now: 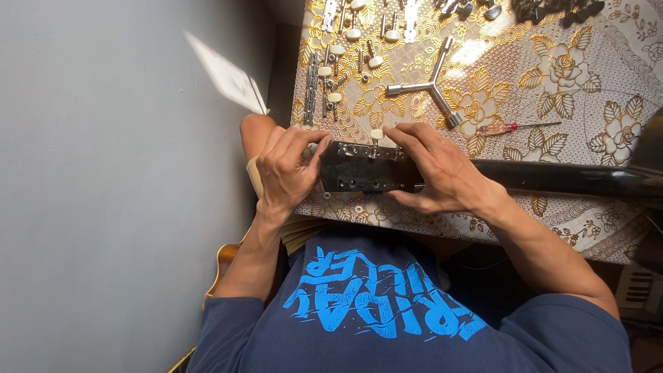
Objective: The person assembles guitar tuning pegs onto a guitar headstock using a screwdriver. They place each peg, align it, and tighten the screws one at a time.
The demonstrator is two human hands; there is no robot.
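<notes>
Black guitar headstock (362,167) lies at the near edge of the gold floral tablecloth (587,83), neck running off right. Left hand (286,169) wraps its end, right hand (435,169) pinches along its top edge by a cream tuner knob (376,134). Risk: headstock overhangs the edge, so a slip could drop small parts; loose tuners (331,69) and three-armed wrench (428,86) could get knocked.

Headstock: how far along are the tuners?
Done: one white-knobbed tuner sits on the headstock's far edge. In hand: left hand holds the headstock's end, right hand presses its top by that tuner. Left: loose tuners lie on the table, beside a three-way wrench and screwdriver; open holes show on the near side.
</notes>
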